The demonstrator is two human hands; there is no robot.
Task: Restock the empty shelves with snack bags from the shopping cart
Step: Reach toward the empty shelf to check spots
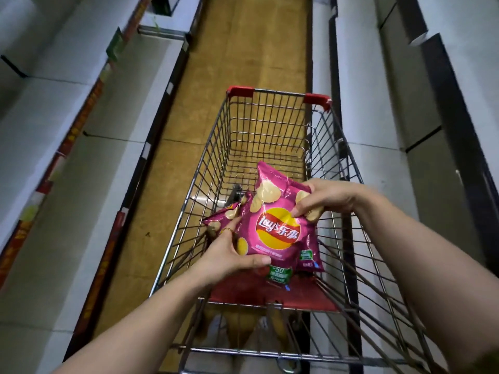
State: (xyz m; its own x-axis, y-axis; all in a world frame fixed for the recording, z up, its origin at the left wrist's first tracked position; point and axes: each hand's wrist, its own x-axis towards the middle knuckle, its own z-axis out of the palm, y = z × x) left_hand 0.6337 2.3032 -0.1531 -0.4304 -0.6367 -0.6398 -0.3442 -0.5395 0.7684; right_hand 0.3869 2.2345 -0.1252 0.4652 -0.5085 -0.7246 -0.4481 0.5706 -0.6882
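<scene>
Both arms reach forward above the shopping cart [278,93]; the left hand [229,256] grips the lower edge of stacked pink snack bags [275,228], and the right hand [333,197] pinches their upper corner.

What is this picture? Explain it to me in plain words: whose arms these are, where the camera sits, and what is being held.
There is no machine here. These are a person's two bare arms, filmed by one wide-angle camera worn on the head, looking forward and down. Below them stands a grey wire shopping cart with red corner caps, in an aisle with a tan floor between white shelves. The left hand holds a small stack of shiny pink potato-chip bags from below, with its thumb on the front one. The right hand pinches the upper corner of that front one. The bags are held over the near end of the cart, above its red seat flap.
</scene>
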